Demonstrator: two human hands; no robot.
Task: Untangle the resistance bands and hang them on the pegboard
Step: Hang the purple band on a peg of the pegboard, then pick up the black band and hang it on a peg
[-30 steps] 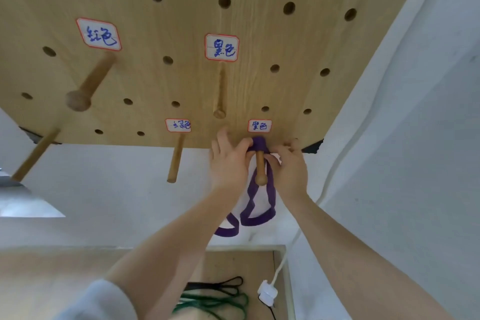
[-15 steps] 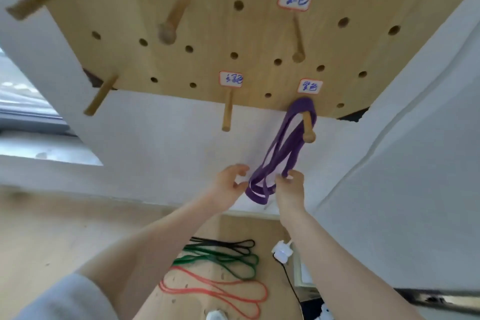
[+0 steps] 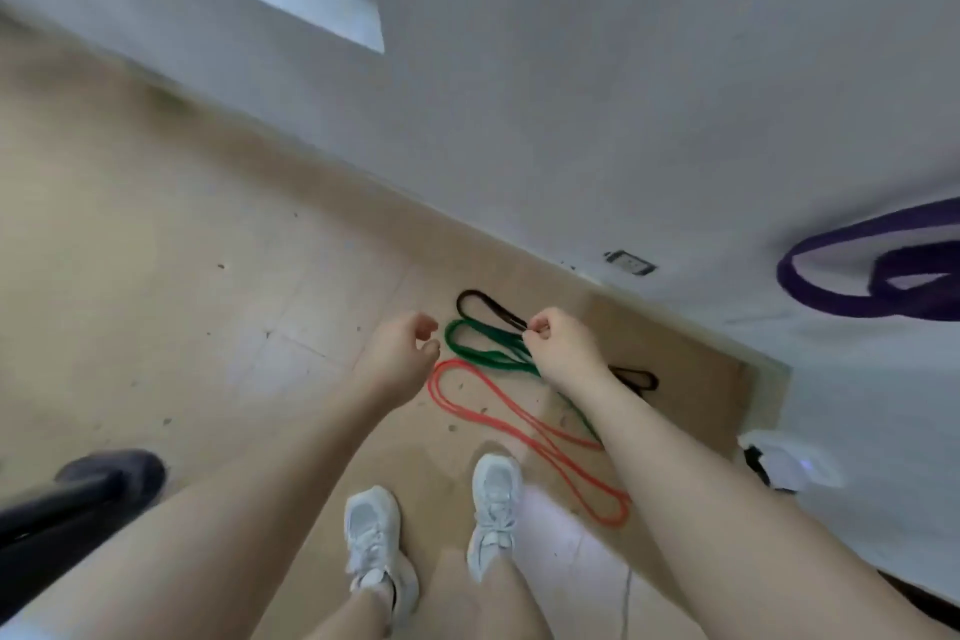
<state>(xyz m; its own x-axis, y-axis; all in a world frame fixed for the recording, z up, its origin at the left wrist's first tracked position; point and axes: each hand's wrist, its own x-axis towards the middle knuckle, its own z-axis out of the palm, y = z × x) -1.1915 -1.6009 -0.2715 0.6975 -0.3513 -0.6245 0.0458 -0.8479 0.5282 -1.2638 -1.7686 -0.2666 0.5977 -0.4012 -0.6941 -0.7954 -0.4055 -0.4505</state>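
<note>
Three bands lie side by side on the tan floor by the wall: a black band (image 3: 483,307) farthest, a green band (image 3: 467,343) in the middle, a red band (image 3: 519,424) nearest my feet. The lower loops of the purple band (image 3: 852,299) hang at the right edge; the pegboard is out of view. My left hand (image 3: 400,353) hovers high over the floor with its fingers loosely curled and apart, holding nothing. My right hand (image 3: 563,348) is closed into a loose fist in front of the green and black bands, well above them, with nothing seen in it.
My white shoes (image 3: 493,509) stand just short of the red band. A wall socket (image 3: 629,263) sits low on the white wall. A white plug block (image 3: 784,470) lies at the right. A black leg-like object (image 3: 78,489) reaches in from the left.
Both hands have let go of the purple band, which stays hanging. My view has swung down from the pegboard to the floor, and the hands have dropped with it.
</note>
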